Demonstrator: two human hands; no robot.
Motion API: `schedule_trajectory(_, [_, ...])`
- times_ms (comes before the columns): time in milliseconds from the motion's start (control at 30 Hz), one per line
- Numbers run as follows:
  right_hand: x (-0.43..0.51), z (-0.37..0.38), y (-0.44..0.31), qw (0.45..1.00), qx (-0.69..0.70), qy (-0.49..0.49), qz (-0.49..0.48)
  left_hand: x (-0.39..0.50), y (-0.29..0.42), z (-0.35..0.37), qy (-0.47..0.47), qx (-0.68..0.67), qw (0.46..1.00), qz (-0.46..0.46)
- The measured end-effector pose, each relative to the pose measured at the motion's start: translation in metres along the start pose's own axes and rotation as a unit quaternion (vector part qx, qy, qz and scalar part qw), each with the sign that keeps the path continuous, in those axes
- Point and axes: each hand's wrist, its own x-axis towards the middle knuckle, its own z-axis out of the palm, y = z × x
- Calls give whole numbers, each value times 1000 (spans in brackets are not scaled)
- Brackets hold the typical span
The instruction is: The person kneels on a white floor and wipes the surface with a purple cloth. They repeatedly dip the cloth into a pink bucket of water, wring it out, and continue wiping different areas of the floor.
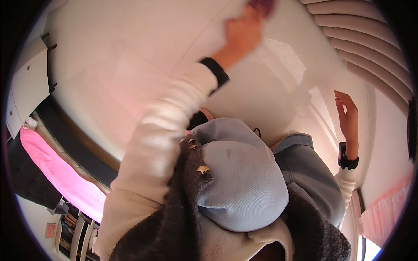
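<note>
My left hand [243,32] reaches far forward over the pale tiled floor [137,45], shut on a purple item [263,7]. Motion blur and the picture's top edge hide what that item is; it could be a cloth. A black band [215,72] circles the left wrist. Off to the right, my right hand [348,114] is raised beside the wall with nothing in it, its thumb apart from the slightly bent fingers. It wears a black wrist strap [348,160]. Between the arms are my bent knees in light blue denim [241,173].
Ribbed beige upholstery [362,32] curves along the upper right. On the left stand a white cabinet [27,81] with round knobs and a low bed with a pink cover [62,173]. A pink curtain [388,212] hangs at lower right. An open shelf [76,233] shows at lower left.
</note>
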Motion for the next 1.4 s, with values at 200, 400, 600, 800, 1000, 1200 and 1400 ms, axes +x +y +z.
schedule_trajectory(200, [-1,1,-4,999,-10,28,18,-72,90,32,-216,-214,891,338])
schedule_trajectory(400, [2,2,-2,999,-48,18,7,-58,13,-9,-400,-609,675,114])
schedule_trajectory(600, [-2,14,21,1000,6,-30,-6,-39,-141,-91,-322,-731,575,-177])
schedule_trajectory(800, [-1,25,29,995,15,-94,13,-89,-230,-157,-98,-715,644,-256])
schedule_trajectory(1000, [-9,39,13,987,17,-162,12,-212,-296,-174,-49,-737,579,-346])
schedule_trajectory(1200, [-12,45,17,970,44,-241,4,-352,-233,-173,16,-678,549,-489])
schedule_trajectory(1400, [-11,63,-21,946,48,-319,-28,-483,-158,-199,122,-658,458,-585])
